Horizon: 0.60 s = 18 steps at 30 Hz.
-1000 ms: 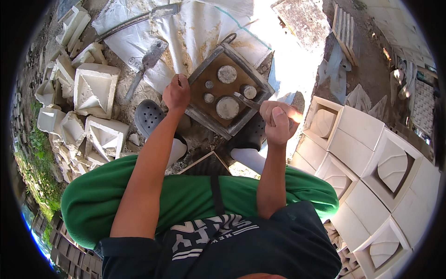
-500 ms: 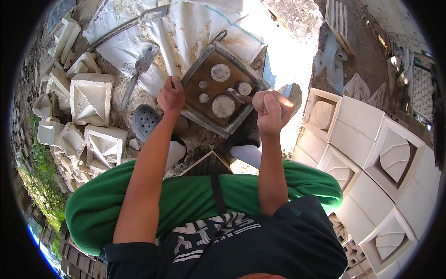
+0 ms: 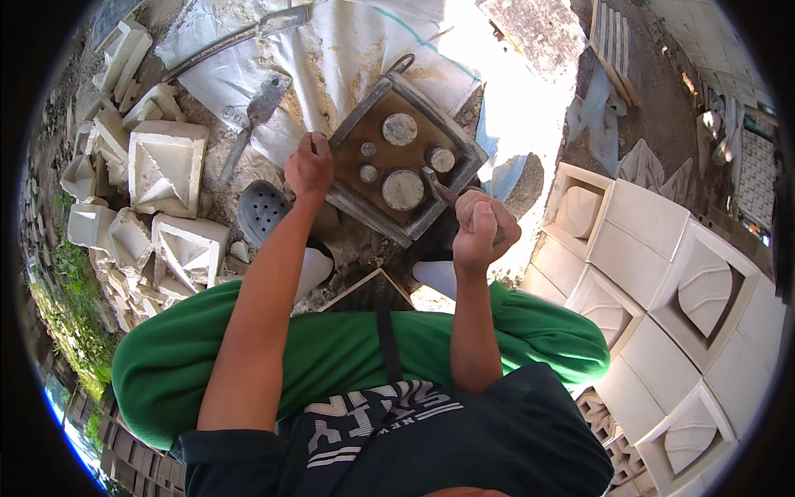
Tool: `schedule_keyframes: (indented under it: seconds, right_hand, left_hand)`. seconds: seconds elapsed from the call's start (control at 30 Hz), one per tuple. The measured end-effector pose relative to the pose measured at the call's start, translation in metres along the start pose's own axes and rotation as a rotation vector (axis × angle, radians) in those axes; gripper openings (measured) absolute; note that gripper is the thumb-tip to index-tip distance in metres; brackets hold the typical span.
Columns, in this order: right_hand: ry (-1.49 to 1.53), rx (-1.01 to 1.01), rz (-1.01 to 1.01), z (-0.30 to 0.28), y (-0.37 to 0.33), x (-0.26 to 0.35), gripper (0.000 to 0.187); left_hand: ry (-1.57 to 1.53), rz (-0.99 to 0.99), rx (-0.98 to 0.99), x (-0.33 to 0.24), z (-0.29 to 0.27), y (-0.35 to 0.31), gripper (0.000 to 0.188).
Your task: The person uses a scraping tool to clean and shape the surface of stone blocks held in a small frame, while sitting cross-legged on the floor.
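Note:
Between my feet lies a square grey mould with a thick rim, a brown bed and several round grey discs in it. A wire loop stands at its far corner. My right hand is closed round a small trowel, whose metal tip reaches over the near right rim beside the largest disc. Whether the tip touches the disc or the bed I cannot tell. My left hand is a fist at the mould's left corner; what it grips there, if anything, is hidden.
A larger trowel and a long flat bar lie on a white sack. Broken cast blocks pile up at the left. Pale cast blocks with recesses stand in rows at the right. My shoe is close to the mould.
The trowel tip has moved toward me and right, from between the discs to the largest disc's right side. My right hand has come slightly nearer. My left hand keeps its place at the mould's corner.

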State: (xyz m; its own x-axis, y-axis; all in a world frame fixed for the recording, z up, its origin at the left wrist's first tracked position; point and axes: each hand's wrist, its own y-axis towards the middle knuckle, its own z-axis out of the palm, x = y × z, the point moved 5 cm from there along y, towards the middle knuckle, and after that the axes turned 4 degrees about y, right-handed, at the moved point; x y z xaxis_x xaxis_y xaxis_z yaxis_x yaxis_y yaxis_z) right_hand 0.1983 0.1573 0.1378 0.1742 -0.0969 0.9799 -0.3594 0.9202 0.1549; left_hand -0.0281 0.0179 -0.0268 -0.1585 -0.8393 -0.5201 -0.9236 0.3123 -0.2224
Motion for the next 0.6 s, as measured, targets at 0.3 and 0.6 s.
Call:
schedule_keyframes:
  seconds: [0.3, 0.6]
  right_hand:
    - [0.023, 0.025, -0.078, 0.011, 0.012, 0.002, 0.034]
    - [0.03, -0.017, 0.06, 0.036, 0.026, 0.008, 0.034]
  left_hand:
    - [0.021, 0.005, -0.009, 0.005, -0.001, 0.004, 0.038]
    - [0.034, -0.002, -0.015, 0.012, -0.002, -0.002, 0.036]
